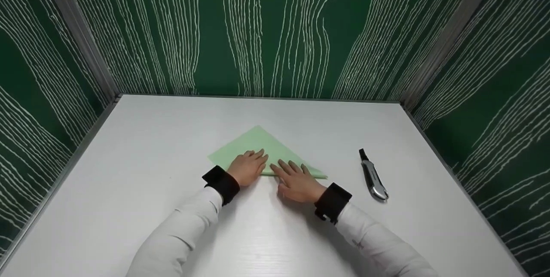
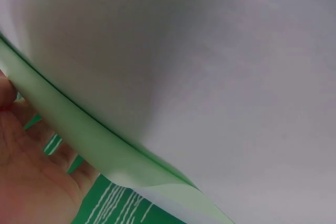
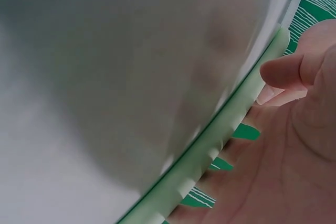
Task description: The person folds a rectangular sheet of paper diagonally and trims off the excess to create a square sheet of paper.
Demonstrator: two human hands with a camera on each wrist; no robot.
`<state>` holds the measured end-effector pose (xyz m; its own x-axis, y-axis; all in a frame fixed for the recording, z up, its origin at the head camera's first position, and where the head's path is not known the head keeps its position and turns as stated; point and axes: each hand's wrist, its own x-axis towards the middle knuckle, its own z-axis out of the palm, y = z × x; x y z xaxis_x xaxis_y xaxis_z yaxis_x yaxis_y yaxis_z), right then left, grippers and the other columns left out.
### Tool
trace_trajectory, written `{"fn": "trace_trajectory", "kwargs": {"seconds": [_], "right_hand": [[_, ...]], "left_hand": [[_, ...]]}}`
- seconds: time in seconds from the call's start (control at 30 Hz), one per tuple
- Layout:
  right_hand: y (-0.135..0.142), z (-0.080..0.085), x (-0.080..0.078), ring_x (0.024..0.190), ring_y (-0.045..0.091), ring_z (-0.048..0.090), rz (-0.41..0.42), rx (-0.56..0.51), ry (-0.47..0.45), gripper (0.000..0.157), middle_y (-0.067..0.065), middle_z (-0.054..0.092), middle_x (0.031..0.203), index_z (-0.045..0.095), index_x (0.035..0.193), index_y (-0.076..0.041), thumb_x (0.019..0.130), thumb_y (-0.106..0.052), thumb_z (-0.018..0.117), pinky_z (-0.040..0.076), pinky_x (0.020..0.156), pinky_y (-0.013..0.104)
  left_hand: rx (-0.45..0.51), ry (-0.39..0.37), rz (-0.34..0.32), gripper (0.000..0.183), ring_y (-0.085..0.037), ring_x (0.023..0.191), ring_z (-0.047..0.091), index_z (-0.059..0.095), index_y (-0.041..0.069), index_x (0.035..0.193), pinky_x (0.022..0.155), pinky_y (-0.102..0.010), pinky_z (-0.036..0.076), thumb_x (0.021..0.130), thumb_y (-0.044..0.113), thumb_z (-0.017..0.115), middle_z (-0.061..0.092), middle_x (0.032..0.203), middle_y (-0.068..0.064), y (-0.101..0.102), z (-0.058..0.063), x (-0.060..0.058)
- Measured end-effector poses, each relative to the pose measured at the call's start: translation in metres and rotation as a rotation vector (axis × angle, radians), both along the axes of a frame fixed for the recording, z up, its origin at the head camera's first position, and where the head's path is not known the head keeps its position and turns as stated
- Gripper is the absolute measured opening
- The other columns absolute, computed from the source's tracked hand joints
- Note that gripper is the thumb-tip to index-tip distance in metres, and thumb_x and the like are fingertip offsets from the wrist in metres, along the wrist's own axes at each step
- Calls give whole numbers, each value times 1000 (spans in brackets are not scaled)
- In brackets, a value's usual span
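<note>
A light green sheet of paper (image 1: 255,139), folded into a triangle, lies on the white table with its peak pointing away and its folded edge toward me. My left hand (image 1: 248,167) rests on its near left part, fingers spread over the paper. Close beside it, my right hand (image 1: 298,182) presses along the near edge with fingers extended. In the left wrist view the paper's edge (image 2: 79,124) curves up a little beside the fingers. The right wrist view has the fingers of my right hand (image 3: 278,145) lying across the rounded fold (image 3: 205,150).
A grey and black utility knife (image 1: 373,176) lies to the right of the paper. The white table (image 1: 129,161) is bounded at the back and sides by green panels (image 1: 210,53) with white wavy lines. Both wrists wear black bands (image 1: 333,202).
</note>
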<state>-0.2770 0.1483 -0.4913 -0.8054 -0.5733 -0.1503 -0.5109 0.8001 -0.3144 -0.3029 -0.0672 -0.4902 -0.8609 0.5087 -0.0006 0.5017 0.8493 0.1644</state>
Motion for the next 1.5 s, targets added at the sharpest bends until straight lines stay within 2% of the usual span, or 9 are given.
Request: {"fn": "trace_trajectory", "kwargs": {"seconds": [0.2,0.4,0.77,1.03,1.27,1.5], "right_hand": [[1,-3,-2,158,49,20,5,2,2,60,20,22,171,24,164,-14,107,-30,34,18,124,72],[1,-5,-4,159,48,16,0,-9,-39,60,19,18,172,23,165,-14,108,-29,33,14,125,72],[0,-3,-4,159,47,16,-8,4,-40,59,16,18,173,22,165,-19,108,-32,33,16,125,71],[1,-3,-7,158,47,20,5,15,-35,57,18,21,172,26,164,-16,109,-30,34,22,123,71],[1,4,-10,154,48,28,16,-12,-35,53,20,29,168,35,161,-15,109,-27,34,26,119,73],[3,6,-13,154,46,30,30,-2,-37,52,19,32,167,38,160,-17,109,-24,34,27,118,74]], "left_hand": [[-1,10,1,46,-38,145,47,48,7,153,114,-53,46,112,26,39,45,162,-14,0,0,0],[10,-21,32,46,-35,147,45,48,10,154,116,-53,44,112,28,39,43,163,-12,0,-1,-1],[2,-22,35,46,-34,147,45,48,11,154,116,-53,44,112,27,40,43,163,-11,1,-2,-2],[-8,-30,36,47,-34,148,44,46,11,155,117,-53,43,112,28,39,42,165,-11,1,-1,-1],[-6,15,36,45,-34,145,48,49,11,153,114,-53,46,111,28,43,46,162,-11,1,-5,-2],[-6,-3,39,49,-35,148,44,46,11,155,117,-53,43,110,31,46,43,164,-12,1,-7,-2]]}}
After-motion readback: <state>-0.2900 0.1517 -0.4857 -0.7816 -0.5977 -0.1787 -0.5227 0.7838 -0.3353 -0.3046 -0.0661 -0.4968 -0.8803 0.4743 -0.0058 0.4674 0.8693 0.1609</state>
